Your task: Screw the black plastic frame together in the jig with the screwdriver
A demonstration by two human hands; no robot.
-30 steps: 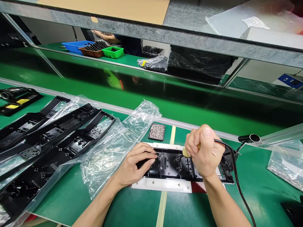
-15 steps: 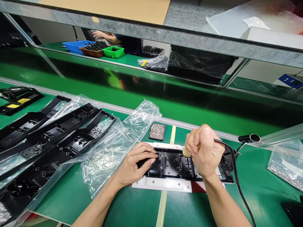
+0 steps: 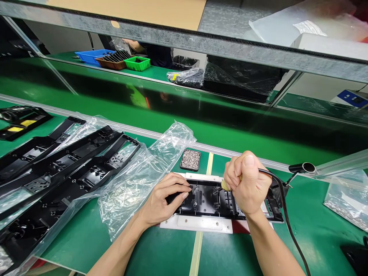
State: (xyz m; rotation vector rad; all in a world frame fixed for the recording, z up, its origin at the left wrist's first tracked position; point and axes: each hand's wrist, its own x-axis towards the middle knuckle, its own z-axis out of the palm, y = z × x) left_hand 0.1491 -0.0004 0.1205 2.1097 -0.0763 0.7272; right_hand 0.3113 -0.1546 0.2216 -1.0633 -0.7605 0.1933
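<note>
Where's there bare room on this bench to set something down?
Bare green lies between the forearms, in front of the white fixture, split by tape; another patch between the cable and the bag of parts. The left is crowded with black frames and clear plastic.

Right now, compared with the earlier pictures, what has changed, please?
In the background, the co-worker's forearm has shifted rightward in the picture. Nothing was visibly taken up or let go: the left hand still rests on the black panel, and the right hand still grips the corded tool.
</note>
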